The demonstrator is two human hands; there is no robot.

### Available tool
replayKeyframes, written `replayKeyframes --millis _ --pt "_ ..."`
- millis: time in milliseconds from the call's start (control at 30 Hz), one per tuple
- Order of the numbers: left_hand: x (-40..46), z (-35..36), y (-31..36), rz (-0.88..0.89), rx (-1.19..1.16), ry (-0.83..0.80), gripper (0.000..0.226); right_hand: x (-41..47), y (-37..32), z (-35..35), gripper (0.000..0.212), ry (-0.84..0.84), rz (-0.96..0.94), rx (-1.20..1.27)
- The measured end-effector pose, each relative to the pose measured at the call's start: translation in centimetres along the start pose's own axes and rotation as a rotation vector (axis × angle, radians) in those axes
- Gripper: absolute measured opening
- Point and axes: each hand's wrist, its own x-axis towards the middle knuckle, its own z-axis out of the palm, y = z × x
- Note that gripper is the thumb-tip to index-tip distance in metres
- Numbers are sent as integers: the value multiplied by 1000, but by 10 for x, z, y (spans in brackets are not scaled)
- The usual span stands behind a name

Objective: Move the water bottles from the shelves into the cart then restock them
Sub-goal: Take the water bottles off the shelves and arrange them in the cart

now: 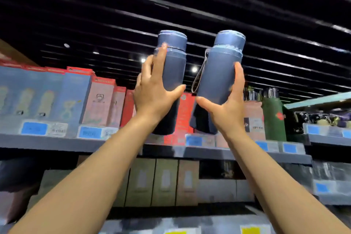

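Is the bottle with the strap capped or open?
Capped: the right hand holds the blue bottle upright, its lid seated on top.

Both arms reach up toward twelve o'clock; the left hand (153, 91) grips a blue water bottle (171, 74) held upright, and the right hand (228, 106) grips a second blue bottle (218, 74) tilted slightly toward one o'clock, its grey loop strap (198, 78) hanging at nine o'clock of it; the bottles stand apart above the top shelf (47, 141), where boxed goods (76, 97) line up at nine o'clock and a green flask (273, 118) stands at three o'clock.
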Motion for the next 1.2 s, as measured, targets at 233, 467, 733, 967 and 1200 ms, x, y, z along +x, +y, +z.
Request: replayKeyframes --millis 233,467,733,967,1200 --pt "20 88 10 1 204 70 96 47 72 -8 110 -5 31 -23" --pt "3 131 -17 -104 256 -39 93 40 117 3 106 -41 70 -38" --pt "3 148 -47 -124 289 -72 86 23 146 34 112 -136 183 -57" --pt "-12 148 -68 -186 241 -126 83 13 147 41 112 -246 151 -271" --pt "-16 146 -77 -201 129 -265 86 6 146 40 108 -354 187 -462"
